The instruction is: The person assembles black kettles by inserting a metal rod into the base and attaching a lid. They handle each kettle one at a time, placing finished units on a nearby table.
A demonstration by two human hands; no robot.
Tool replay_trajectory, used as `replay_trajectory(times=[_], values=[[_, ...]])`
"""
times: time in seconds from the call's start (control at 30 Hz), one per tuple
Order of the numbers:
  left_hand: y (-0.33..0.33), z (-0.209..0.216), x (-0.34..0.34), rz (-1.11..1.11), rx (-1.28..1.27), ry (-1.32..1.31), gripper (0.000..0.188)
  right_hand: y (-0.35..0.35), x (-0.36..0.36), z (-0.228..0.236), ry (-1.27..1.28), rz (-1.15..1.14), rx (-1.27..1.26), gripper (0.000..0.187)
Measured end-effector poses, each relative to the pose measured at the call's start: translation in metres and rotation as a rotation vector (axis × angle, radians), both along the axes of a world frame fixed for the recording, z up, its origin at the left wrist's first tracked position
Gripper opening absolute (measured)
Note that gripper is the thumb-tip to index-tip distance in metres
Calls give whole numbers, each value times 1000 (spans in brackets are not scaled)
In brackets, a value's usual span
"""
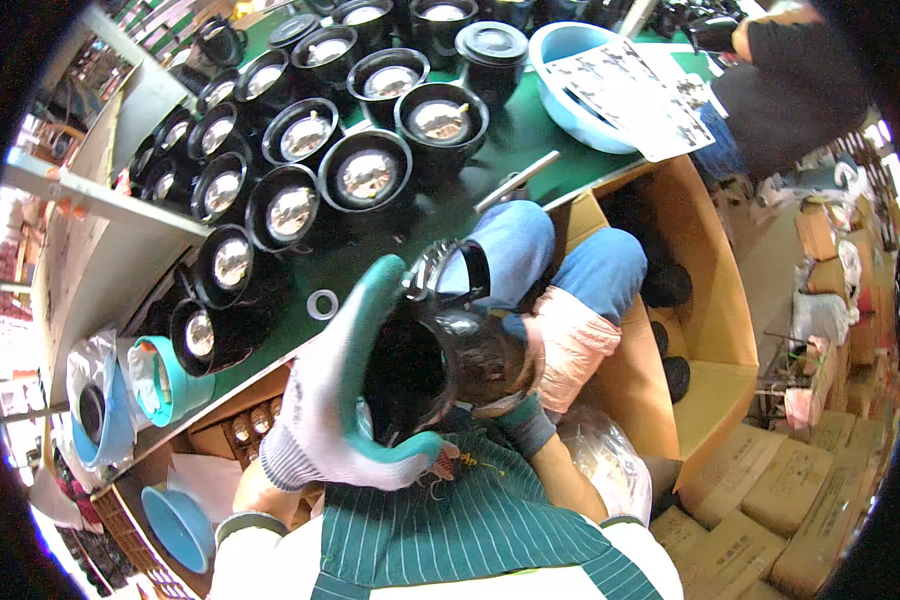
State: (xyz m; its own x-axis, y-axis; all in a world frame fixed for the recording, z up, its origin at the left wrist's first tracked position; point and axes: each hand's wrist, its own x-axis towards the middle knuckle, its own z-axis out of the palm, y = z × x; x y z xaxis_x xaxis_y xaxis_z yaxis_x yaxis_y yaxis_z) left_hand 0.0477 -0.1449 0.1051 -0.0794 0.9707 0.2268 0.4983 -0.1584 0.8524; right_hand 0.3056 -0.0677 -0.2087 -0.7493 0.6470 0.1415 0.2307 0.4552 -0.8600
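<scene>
A glossy black jug (pixel 452 370) with a loop handle (pixel 478 268) lies tilted over my lap, its dark round opening toward the left. My left hand (pixel 335 385), in a pale grey glove with green palm and fingertips, curves widely around that open end. My right hand (pixel 526 424), in a dark glove, grips the jug's far side from below; its fingers are mostly hidden. The jug's right part looks smoky and reflective. On the green bench ahead stand rows of black jugs (pixel 368 172) with shiny silvery domes in their open tops. A white ring (pixel 322 304) lies nearest my left hand.
A light blue basin (pixel 570 110) holds a printed sheet (pixel 625 95). A metal rod (pixel 518 180) lies by the bench edge. At my right, an open carton (pixel 715 330) contains black parts. Basins (pixel 178 525) stand at left, stacked cartons (pixel 770 490) at right. Another person's dark sleeve (pixel 800 90) is beyond.
</scene>
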Motion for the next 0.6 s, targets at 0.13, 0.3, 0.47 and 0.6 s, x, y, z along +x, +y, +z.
replay_trajectory(times=[0.13,0.3,0.47,0.6], values=[[-44,6,-14,419,98,-586,116,-8,-7,21,211,-119,-464,77],[-154,26,-58,724,-82,-493,102,4,-6,39,193,-149,-828,75],[-289,18,-52,1159,86,-533,77,23,-18,59,130,-56,-912,73],[-430,-8,-53,1584,413,-667,61,35,-28,71,65,26,-921,72]])
